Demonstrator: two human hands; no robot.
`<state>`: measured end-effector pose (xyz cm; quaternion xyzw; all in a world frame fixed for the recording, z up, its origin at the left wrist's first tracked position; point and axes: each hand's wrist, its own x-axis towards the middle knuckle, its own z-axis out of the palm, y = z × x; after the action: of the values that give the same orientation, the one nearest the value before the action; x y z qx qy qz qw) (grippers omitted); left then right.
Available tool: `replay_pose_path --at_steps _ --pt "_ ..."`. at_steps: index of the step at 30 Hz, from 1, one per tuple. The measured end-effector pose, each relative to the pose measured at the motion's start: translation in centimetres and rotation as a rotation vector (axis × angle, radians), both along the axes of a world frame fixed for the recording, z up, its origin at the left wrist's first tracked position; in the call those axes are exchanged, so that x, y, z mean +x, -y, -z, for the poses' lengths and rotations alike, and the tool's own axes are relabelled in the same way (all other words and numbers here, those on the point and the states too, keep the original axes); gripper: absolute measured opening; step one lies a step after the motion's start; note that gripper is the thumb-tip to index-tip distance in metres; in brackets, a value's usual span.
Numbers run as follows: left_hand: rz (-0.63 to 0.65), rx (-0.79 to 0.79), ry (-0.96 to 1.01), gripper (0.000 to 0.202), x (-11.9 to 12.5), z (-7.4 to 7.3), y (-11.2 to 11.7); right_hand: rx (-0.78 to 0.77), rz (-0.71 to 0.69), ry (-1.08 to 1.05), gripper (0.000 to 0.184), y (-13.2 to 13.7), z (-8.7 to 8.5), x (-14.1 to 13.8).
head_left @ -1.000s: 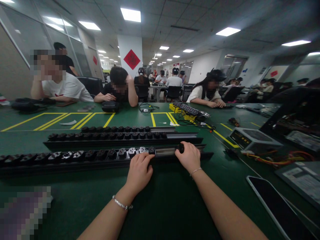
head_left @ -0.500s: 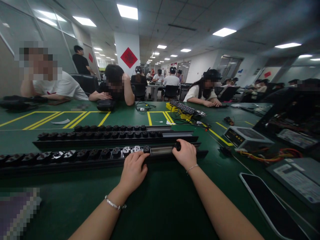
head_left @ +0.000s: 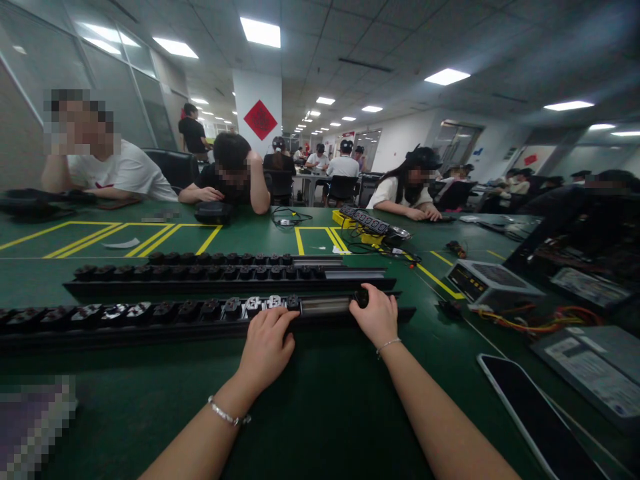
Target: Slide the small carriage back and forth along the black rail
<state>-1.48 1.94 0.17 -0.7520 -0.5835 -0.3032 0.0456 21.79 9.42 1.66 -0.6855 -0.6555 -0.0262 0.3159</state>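
Item: nearest power strip [head_left: 150, 319], a long black rail. It lay flat on the green table [head_left: 320, 413], just ahead of both hands. Its long axis ran from 9 o'clock to 3 o'clock, with the socket faces turned upward. The sockets filled the 9 o'clock portion. A bare metal channel was exposed between the two hands.

Obscured: the 9 o'clock end was cut off by the picture edge. The sockets there were too dark to be told apart. The 3 o'clock end was seen tapering off past the right hand.

Left hand [head_left: 265, 347]: it was laid palm down, with the forearm entering from 7 o'clock. The fingers were loosely curled and spread, with their tips rested on the rail's front edge beside the last fitted socket. Nothing was gripped.

Right hand [head_left: 374, 317]: the forearm entered from 5 o'clock and the wrist was raised slightly. The fingertips were closed on a small black socket module [head_left: 361, 297] seated at the rail. The module was mostly hidden by the fingers.

Adjacent: two further power strips [head_left: 225, 277] lay parallel toward 12 o'clock. A phone [head_left: 540, 413] lay face up at 4 o'clock. A power supply unit [head_left: 493, 280] was placed at 2 o'clock.
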Motion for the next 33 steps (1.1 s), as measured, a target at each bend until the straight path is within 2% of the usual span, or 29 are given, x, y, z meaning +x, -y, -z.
replay_pose_path --at_steps 5,12,24,33 --pt "0.003 -0.009 0.001 0.039 0.0 0.0 0.0 0.025 0.045 -0.005 0.046 0.0 0.5 0.2" --pt "0.002 -0.014 0.009 0.039 0.0 0.0 0.0 -0.033 0.029 -0.066 0.047 -0.3 -0.1 1.0" --pt "-0.001 0.015 0.019 0.041 0.1 0.1 0.0 0.043 0.007 0.031 0.039 -0.2 0.3 1.5" --pt "0.005 0.018 0.034 0.041 0.2 -0.1 0.1 0.036 0.03 0.03 0.042 -0.6 0.2 1.8"
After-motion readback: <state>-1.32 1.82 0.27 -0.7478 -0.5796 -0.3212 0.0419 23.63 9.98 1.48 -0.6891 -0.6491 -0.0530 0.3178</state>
